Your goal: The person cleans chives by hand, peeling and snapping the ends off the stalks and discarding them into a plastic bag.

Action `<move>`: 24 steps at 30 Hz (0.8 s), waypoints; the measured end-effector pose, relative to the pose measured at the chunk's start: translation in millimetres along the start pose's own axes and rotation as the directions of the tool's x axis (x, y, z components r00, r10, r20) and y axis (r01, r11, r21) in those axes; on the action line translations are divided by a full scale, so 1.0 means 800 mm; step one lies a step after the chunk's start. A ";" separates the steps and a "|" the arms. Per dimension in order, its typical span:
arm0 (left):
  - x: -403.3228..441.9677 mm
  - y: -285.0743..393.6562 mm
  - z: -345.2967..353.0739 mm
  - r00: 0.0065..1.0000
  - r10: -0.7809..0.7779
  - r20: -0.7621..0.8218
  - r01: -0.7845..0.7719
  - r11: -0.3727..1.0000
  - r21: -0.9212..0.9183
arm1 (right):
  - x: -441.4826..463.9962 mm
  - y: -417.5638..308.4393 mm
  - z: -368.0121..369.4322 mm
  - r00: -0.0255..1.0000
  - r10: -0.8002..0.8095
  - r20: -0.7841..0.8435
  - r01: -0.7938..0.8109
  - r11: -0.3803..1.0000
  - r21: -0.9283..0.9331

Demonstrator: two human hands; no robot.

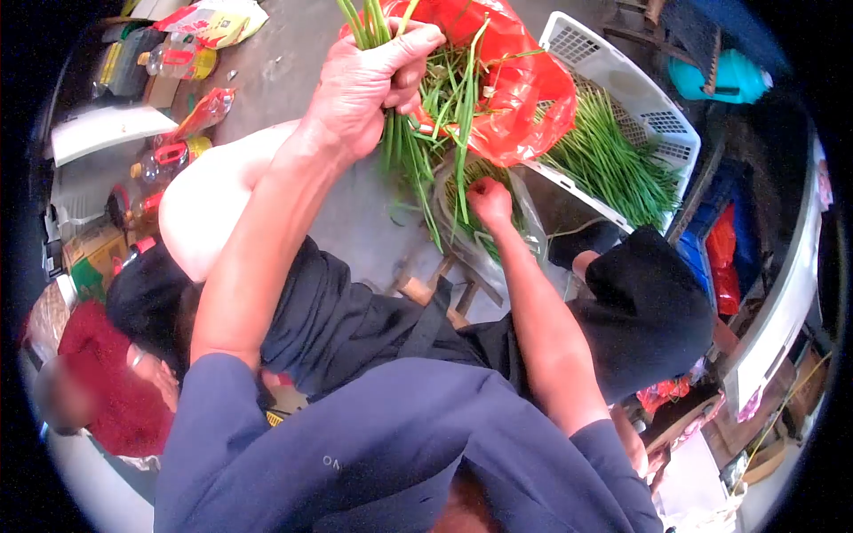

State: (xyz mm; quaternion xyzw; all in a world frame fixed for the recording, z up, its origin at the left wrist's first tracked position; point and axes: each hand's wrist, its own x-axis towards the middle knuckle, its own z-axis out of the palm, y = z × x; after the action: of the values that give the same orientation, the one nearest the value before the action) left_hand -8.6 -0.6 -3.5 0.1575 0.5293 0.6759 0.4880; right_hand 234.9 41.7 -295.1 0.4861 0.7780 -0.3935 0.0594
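Note:
My left hand (369,84) is closed round a bunch of long green stalks (404,151), held up at the top middle with the leaves hanging down. Lower and to the right, my right hand (490,202) reaches into a clear plastic bag (530,233) that holds more greens; its fingers are curled and what they grip is hidden. Behind both hands lies a red plastic bag (524,111) with loose green trimmings in it. A white slotted crate (671,124) at the upper right holds a large pile of green stalks (613,160).
A person in a dark red top (111,377) sits at the lower left. Bottles (182,62) and packets stand along the left side. A teal container (724,77) is at the upper right. Under my legs there is a wooden stool (422,289).

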 end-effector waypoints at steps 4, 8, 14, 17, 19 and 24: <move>-0.001 0.003 0.000 0.994 -0.083 -0.068 0.077 0.993 -0.085 | -0.002 -0.005 0.018 0.993 -0.105 -0.044 0.103 0.994 -0.045; 0.004 0.000 -0.004 0.992 -0.099 -0.078 0.090 0.989 -0.114 | 0.006 -0.007 0.018 0.992 -0.112 0.063 0.120 0.982 -0.146; 0.006 -0.002 -0.005 0.990 -0.094 -0.108 0.083 0.992 -0.095 | 0.005 -0.027 0.015 0.979 -0.189 -0.075 0.176 0.972 -0.153; 0.005 -0.001 -0.003 0.990 -0.095 -0.107 0.086 0.992 -0.086 | 0.003 -0.031 0.013 0.984 -0.170 -0.055 0.160 0.974 -0.159; 0.004 -0.003 -0.004 0.991 -0.100 -0.091 0.092 0.992 -0.088 | 0.004 -0.029 0.012 0.991 -0.121 0.051 0.129 0.970 -0.208; 0.003 -0.010 -0.002 0.993 -0.106 -0.061 0.103 0.994 -0.037 | 0.009 -0.018 0.000 0.987 -0.153 0.051 0.160 0.960 -0.228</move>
State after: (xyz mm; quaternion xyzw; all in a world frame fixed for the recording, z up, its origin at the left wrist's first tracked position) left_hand -6.7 0.2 -12.2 0.1000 0.5402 0.6630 0.5085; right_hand 219.6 43.8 -290.5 0.4064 0.8534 -0.3117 0.0969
